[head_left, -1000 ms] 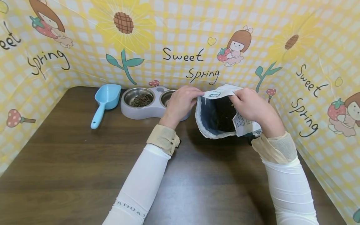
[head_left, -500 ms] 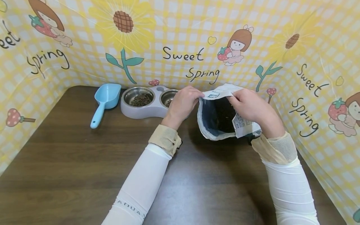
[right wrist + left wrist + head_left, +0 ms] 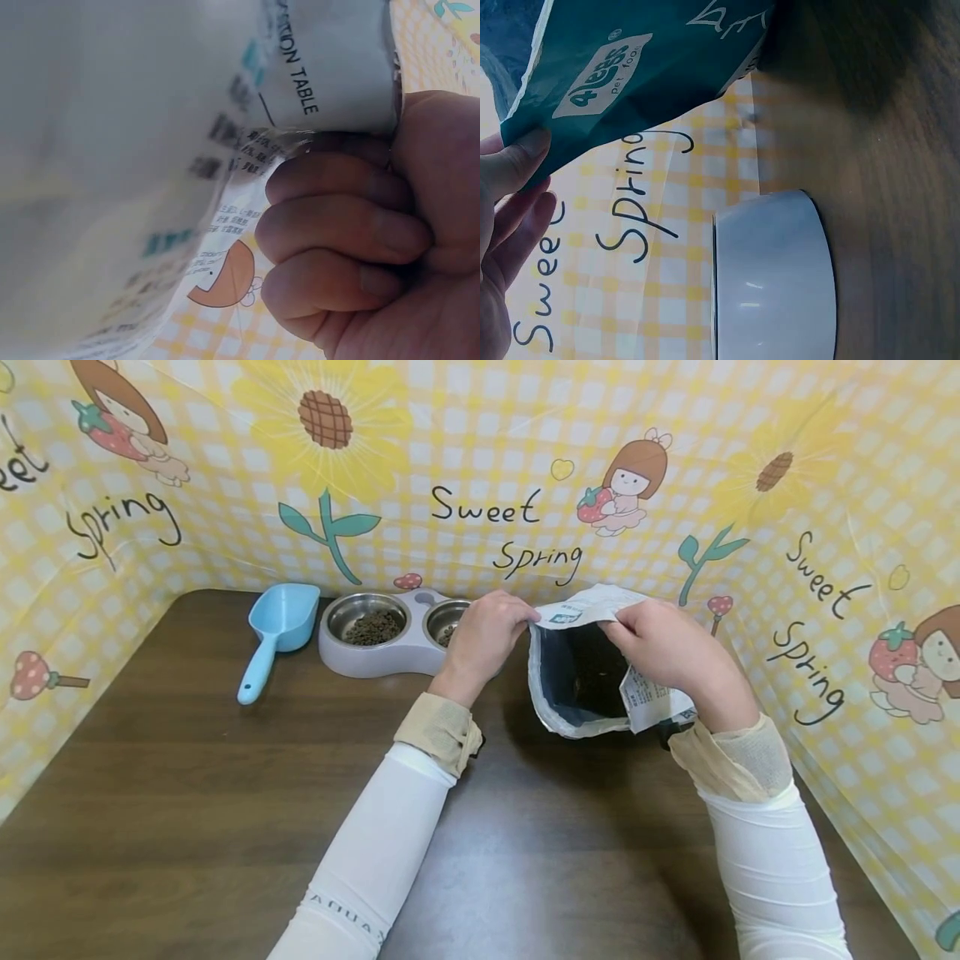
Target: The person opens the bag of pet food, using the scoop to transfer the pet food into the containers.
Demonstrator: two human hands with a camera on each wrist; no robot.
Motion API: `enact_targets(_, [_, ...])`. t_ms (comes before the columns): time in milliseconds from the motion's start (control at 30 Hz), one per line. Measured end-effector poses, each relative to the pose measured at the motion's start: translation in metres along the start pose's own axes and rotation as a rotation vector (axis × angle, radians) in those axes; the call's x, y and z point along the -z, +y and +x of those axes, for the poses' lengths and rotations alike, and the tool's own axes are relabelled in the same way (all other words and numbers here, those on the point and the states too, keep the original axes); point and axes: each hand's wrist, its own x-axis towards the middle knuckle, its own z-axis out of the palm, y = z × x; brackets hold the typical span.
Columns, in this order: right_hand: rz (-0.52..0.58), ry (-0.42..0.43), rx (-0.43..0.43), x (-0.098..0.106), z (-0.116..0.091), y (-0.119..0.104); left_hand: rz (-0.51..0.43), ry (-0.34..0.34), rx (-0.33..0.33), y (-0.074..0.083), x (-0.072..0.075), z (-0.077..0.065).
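A pet food bag [image 3: 550, 714] with a wide-open mouth is held above the right part of the table, dark contents inside. My left hand [image 3: 487, 639] pinches a corner of its rim between thumb and fingers; the left wrist view shows the bag's green printed side [image 3: 652, 67]. At the opposite side of the mouth, my right hand [image 3: 671, 647] grips the rim, its fingers [image 3: 337, 232] curled in the right wrist view. Just behind my left hand is a double pet bowl [image 3: 375, 660] with brown kibble [image 3: 375, 628] in its steel dishes; the hand partly hides the right dish.
A light blue scoop [image 3: 283, 614] lies at the back left of the brown wooden table [image 3: 225, 810], left of the bowls. A yellow checked cloth [image 3: 480, 460] with printed flowers and figures walls the back and both sides.
My left hand and the bag's left edge have shifted slightly to the right, narrowing the mouth a little. Both hands keep hold of the bag. The scoop and bowls stay in place.
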Motion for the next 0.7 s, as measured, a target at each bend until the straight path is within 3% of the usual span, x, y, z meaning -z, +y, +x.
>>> enact_targets(267, [-0.090,-0.005,0.038,0.009,-0.005,-0.001,-0.069,0.044,0.008,0.001,0.003,0.001])
enact_targets(467, [-0.109,-0.039,0.071,0.023,-0.008,0.003,-0.107,0.110,0.003,0.002,0.009,0.004])
enact_targets(700, [-0.110,-0.049,0.053,0.037,-0.011,0.003,-0.191,0.169,-0.006,0.008,0.018,0.008])
